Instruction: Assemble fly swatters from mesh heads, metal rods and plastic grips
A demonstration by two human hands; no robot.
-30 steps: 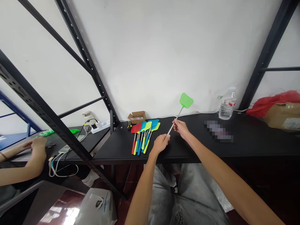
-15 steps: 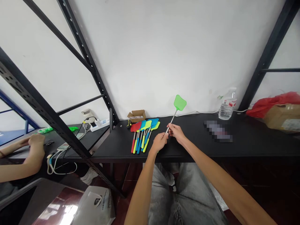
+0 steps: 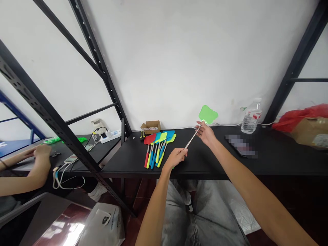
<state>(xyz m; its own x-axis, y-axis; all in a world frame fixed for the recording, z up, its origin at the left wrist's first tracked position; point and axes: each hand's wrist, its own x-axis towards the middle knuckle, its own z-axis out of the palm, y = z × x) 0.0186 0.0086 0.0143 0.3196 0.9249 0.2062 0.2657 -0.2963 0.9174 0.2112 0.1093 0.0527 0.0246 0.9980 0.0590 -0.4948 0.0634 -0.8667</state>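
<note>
A green fly swatter (image 3: 208,114) is held tilted up to the right above the black table, its head in front of the white wall. My left hand (image 3: 176,157) is closed around its handle, low over the table's front part. Just below the head, my right hand (image 3: 205,133) has thumb and fingers at the thin metal shaft (image 3: 192,138), the other fingers loosely bent. To the left of my hands lie several fly swatters (image 3: 158,147) side by side, with red, blue and yellow-green heads and handles.
Behind the pile stands a small open cardboard box (image 3: 150,127). A phone (image 3: 241,146), partly blurred, and a water bottle (image 3: 251,116) are on the right, before a red bag (image 3: 302,114). At far left, another person's hands (image 3: 38,152) work beside a power strip (image 3: 110,136).
My right hand has slid up the shaft toward the swatter's head, away from my left hand. The swatter leans further right, with more shaft showing between the hands.
</note>
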